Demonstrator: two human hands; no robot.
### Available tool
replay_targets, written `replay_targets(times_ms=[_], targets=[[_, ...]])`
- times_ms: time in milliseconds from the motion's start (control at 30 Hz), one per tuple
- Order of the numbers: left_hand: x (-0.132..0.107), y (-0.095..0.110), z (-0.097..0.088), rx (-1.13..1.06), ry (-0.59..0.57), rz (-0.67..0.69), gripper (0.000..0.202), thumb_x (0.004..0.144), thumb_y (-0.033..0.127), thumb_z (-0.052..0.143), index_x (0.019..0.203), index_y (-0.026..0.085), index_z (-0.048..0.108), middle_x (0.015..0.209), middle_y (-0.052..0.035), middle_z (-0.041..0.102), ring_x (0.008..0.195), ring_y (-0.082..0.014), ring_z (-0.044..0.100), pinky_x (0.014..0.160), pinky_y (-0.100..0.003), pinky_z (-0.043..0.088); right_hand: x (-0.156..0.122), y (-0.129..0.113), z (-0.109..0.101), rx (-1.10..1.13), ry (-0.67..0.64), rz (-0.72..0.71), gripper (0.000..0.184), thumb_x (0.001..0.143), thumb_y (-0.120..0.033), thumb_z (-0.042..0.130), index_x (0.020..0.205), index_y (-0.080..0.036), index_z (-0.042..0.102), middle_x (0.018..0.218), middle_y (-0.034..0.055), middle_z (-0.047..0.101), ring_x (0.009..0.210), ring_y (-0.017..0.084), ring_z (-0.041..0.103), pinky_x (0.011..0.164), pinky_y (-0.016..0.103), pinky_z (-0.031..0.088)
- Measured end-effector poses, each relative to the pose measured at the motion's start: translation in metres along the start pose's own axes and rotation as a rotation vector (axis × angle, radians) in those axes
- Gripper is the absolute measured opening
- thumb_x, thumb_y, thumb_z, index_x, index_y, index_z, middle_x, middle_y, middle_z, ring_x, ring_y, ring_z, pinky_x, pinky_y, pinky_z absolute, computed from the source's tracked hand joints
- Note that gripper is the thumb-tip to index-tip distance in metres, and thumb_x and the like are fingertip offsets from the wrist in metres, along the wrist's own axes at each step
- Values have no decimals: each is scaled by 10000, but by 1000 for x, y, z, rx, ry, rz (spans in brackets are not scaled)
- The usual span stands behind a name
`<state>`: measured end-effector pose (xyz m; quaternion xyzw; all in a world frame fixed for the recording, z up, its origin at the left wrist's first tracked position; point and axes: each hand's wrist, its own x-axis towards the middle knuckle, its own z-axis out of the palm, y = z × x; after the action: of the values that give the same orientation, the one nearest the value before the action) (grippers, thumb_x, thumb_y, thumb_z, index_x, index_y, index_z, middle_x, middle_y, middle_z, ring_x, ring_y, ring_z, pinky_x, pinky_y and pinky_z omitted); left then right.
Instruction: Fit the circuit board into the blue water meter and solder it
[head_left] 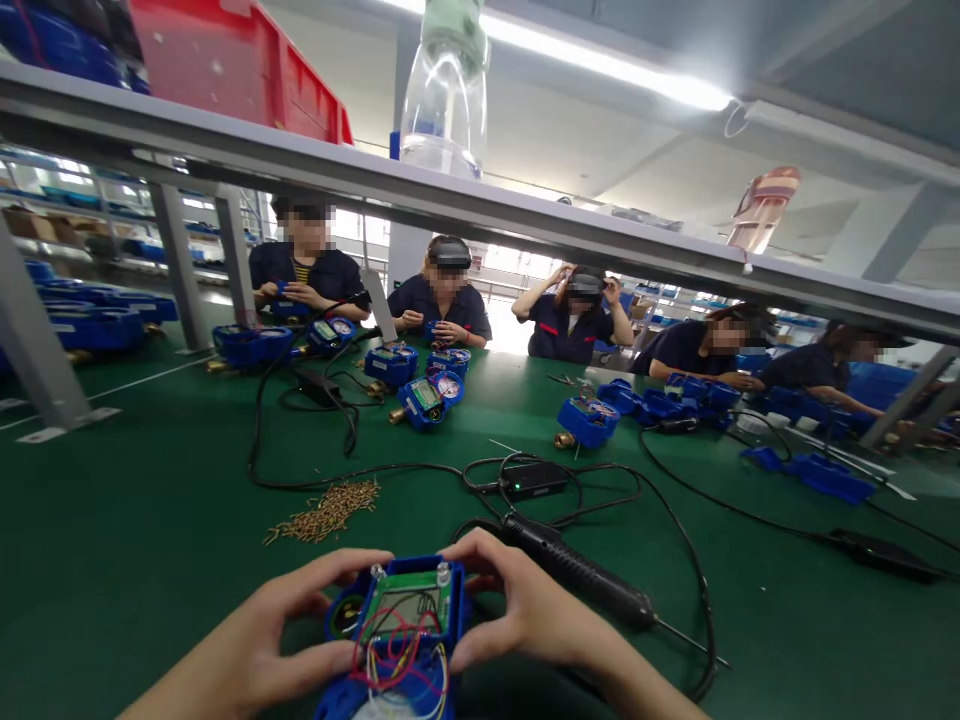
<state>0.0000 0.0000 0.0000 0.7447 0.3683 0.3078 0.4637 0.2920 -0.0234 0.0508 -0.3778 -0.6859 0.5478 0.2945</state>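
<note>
Between my two hands, at the bottom of the head view, is a blue meter housing (459, 600) with its case opened. Inside it shows a green circuit board with a display (405, 608), and loose red, yellow, white and black wires (397, 650) trail over the lower half. My left hand (300, 625) grips the housing's left side, fingers at the top and thumb lower down. My right hand (514, 605) clasps the right side in the same way. Just beyond my right hand lies a black electric screwdriver (577, 570). A pile of small brass-coloured screws (326, 512) lies beyond my left hand.
A black power adapter (534, 479) with looping cables lies ahead. Several blue meters (589, 420) stand farther across the green table (172, 520). A shelf (525, 215) spans overhead, holding a red bin (217, 70) and a clear bottle (446, 105). Several people sit opposite.
</note>
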Motion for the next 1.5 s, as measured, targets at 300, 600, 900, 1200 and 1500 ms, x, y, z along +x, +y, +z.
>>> replay_targets(times_ms=[300,600,900,1200,1500], targets=[[4,24,18,158,43,191,508,846,316,681,1333,391,559,1366,-24,641,1252,-289,590,1068,-427,473,-3,-10,-11,-19,-67,31,668,543,-368,949,1091,-203,605,1169,35,663,1157,256,609,1048,411,448],[16,63,11,302,-23,173,488,729,233,714,1205,240,608,1187,-54,680,1108,-262,624,967,-393,494,-7,-19,-16,-150,-133,-12,662,653,-366,900,1223,-225,596,1250,31,638,1190,230,595,1095,403,441],[7,56,11,275,122,255,539,753,255,720,1259,291,537,1255,-33,630,1188,-256,575,1027,-396,435,-10,-30,-20,-132,-173,-124,811,715,-284,863,1438,-300,498,1456,56,532,1338,235,513,1177,419,376],[2,67,15,109,159,390,529,774,179,762,1255,290,573,1273,-60,625,1229,-266,566,1089,-373,433,-8,-44,-30,151,-303,-67,700,766,-439,817,1391,-255,557,1456,59,546,1397,254,461,1213,443,282],[30,108,-2,237,14,579,481,786,186,766,1248,270,667,1301,-83,661,1242,-280,584,1085,-412,463,25,-60,-31,-10,-247,-172,653,835,-595,684,1376,-250,562,1380,59,571,1325,240,485,1132,402,359]])
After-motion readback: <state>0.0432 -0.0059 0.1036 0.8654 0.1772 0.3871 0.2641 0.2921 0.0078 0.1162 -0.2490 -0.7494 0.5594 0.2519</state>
